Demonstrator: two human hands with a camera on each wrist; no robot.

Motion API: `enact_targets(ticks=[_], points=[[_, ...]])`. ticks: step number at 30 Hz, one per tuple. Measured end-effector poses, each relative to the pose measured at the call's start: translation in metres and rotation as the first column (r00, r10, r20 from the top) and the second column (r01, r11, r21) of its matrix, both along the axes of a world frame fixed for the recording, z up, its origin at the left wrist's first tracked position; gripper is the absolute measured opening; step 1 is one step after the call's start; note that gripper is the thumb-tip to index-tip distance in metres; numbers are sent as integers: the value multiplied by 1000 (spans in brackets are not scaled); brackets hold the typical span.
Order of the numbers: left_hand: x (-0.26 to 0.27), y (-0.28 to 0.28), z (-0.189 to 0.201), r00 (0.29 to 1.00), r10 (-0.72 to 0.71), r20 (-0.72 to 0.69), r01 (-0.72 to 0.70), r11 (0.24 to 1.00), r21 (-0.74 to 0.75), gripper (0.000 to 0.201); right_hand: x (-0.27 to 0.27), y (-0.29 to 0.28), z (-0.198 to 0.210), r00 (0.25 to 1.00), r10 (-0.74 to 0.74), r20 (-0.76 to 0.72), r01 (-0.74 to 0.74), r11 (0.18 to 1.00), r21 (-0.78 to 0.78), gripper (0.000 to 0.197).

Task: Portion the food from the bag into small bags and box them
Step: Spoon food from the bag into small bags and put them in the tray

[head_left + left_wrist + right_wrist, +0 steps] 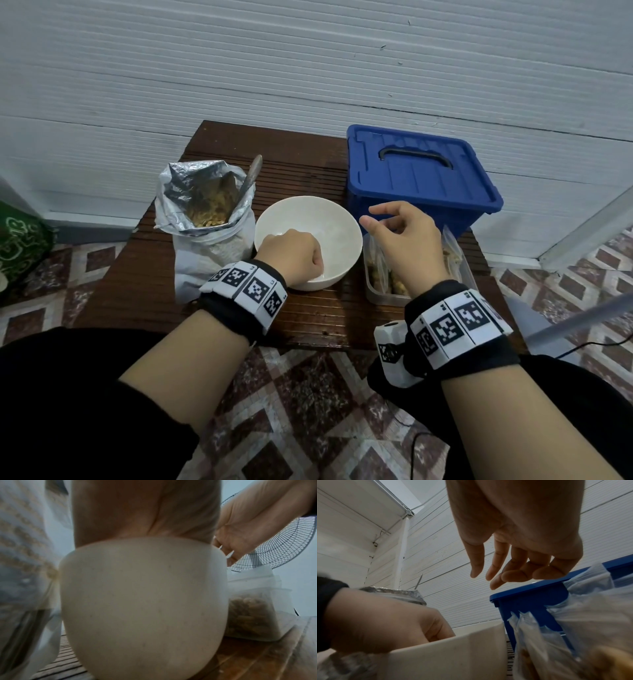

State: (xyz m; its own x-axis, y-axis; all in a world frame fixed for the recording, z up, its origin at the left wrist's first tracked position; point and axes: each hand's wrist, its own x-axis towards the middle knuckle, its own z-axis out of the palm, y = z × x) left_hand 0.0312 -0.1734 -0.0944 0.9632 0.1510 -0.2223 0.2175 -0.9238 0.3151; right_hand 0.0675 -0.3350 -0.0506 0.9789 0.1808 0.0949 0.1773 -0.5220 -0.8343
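Looks like the person is between portions here. The left hand (291, 255) is curled over the near rim of the round white ceramic bowl (337, 219), fingers hooked inside it, so it's holding the bowl steady on the dark slatted wooden table (298, 164). The right hand (402, 236) hovers above the clear plastic tub (383, 296), fingers loose and slightly apart, gripping nothing as far as I can see.

The food is still mostly in the crinkly silver foil-lined bag (205, 209), standing open left of the bowl and touching it, with a metal spoon (251, 174) stuck in it. The filled small clear plastic bags (556, 635) stand upright in the tub, just right of the bowl.

If I were doing it: keep that left hand where it is so the bowl doesn't skate, and scoop with the right using the spoon instead of tipping the bag, since it looks floppy and would probably slump.

In the way: the blue plastic lidded box with a black handle (418, 171) sits right behind the tub with its lid on, so it'd need opening before anything goes in. The table's crowded. There's a wire-grille fan (281, 545) off to the side, which might flutter empty bags if it's running.
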Motion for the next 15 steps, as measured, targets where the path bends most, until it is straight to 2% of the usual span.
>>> enact_targets(ticks=[5,10,15], points=[[1,9,4,996,58,62,-47,986,-158,9,0,0,0,1000,13,-16,-13,1000,-18,17],[1,11,14,979,106,175,-33,926,-375,19,-1,1,0,998,43,-42,-45,998,-44,13],[-3,7,31,954,71,292,68,895,-440,8,-5,4,3,991,107,-81,-109,994,-19,32]])
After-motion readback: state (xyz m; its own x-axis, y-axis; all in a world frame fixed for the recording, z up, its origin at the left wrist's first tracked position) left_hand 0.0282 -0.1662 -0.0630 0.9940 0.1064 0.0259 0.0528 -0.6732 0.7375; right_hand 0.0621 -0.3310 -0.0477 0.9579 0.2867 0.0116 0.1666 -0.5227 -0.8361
